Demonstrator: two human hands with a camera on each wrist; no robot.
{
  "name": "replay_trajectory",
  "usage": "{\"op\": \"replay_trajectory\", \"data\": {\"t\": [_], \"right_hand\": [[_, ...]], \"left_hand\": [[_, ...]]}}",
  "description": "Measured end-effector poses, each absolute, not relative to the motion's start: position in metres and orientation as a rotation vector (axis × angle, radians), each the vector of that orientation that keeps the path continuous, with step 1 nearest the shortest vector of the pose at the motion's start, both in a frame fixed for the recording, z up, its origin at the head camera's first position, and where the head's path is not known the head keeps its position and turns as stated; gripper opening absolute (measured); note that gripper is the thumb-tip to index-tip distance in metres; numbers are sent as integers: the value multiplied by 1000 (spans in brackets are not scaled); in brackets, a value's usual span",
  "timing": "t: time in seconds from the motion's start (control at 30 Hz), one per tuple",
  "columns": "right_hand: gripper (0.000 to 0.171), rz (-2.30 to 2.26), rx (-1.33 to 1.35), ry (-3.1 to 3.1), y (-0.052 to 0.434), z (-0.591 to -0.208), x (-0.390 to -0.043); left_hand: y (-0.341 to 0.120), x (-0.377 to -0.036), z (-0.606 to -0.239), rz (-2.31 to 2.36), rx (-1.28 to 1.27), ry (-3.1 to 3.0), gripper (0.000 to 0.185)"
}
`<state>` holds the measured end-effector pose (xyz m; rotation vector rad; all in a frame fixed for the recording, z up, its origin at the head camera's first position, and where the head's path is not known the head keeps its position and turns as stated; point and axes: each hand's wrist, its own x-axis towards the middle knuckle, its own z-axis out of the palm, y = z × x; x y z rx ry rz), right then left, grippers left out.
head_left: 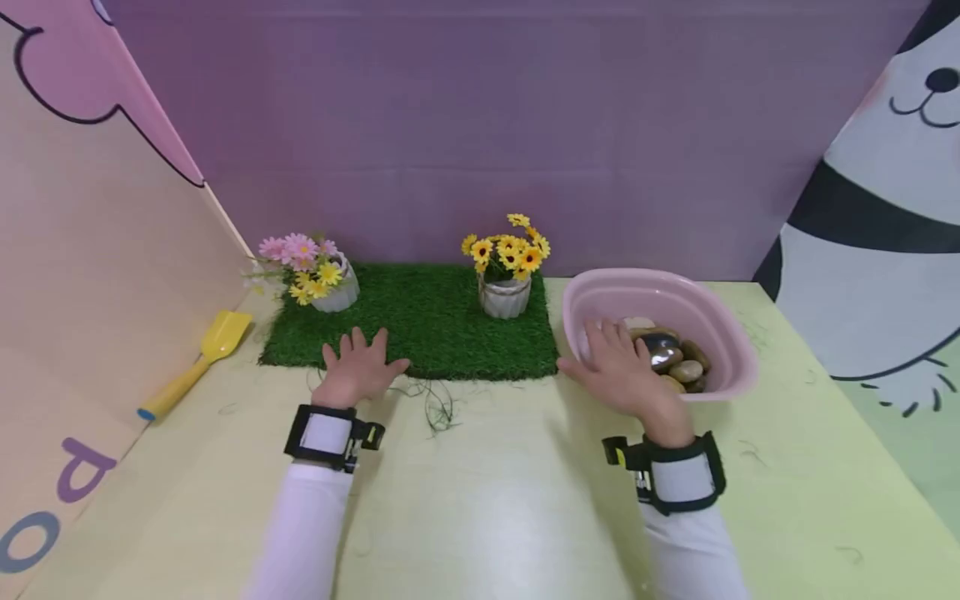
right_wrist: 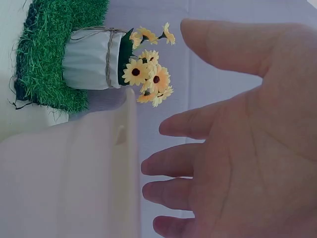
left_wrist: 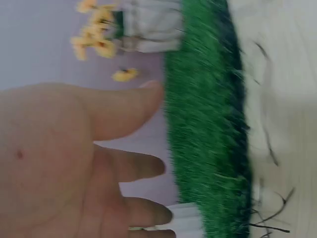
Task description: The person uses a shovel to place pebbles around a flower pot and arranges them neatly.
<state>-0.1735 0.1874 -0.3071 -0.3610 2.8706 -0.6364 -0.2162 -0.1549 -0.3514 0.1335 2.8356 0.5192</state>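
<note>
1. Several smooth stones (head_left: pixel 671 360) lie heaped in the pink basin (head_left: pixel 720 333), which sits on the desk (head_left: pixel 480 500) at the right, just beside the right edge of the grass mat (head_left: pixel 427 321). Heaped low against the basin's near wall, they are within easy reach of the nearer hand.
2. Right hand (head_left: pixel 622 371) hangs over the basin's near-left rim, fingers spread and nearly straight, above the stones; grip released, holding nothing. Whether the fingertips touch a stone I cannot tell.
3. Left hand (head_left: pixel 358 367) lies palm down at the mat's front edge, fingers spread onto the turf; grip released, nothing grasped. From how it lies, it seems to be steadying or resting.
4. Yellow-flower pot (head_left: pixel 505 293) stands upright on the mat's back right part, near the basin.
5. Pink-and-yellow flower pot (head_left: pixel 335 287) leans at the back left corner.
6. Yellow shovel (head_left: pixel 197 362) lies on the desk left of the mat, well apart from both hands.
7. Loose grass strands (head_left: pixel 438 408) are scattered before the mat.
</note>
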Motion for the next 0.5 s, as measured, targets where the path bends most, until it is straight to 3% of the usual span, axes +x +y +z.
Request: {"op": "replay_trajectory", "data": {"t": [0.5], "right_hand": [[81,-602,-385,2894,185,-310,-179]], "left_hand": [[-160,-263,-371,274,-282,2753,111]]}}
